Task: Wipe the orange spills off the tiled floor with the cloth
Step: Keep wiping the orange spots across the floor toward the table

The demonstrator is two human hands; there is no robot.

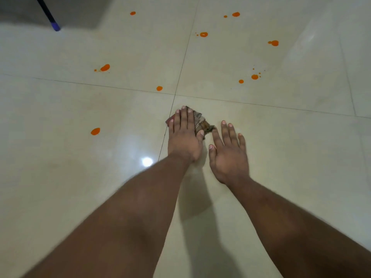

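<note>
A small folded brownish cloth lies on the glossy cream tiled floor, just below where the grout lines cross. My left hand presses flat on it with straight fingers and hides most of it. My right hand lies beside it to the right, fingers spread, index fingertip touching the cloth's right corner. Orange spills dot the floor: one at the left, one just beyond the cloth, a larger one, a cluster at the right, and several farther back.
A dark pole with a purple tip stands on the floor at the top left, beside a grey shadowed area. A ceiling light glares off the tile left of my left forearm.
</note>
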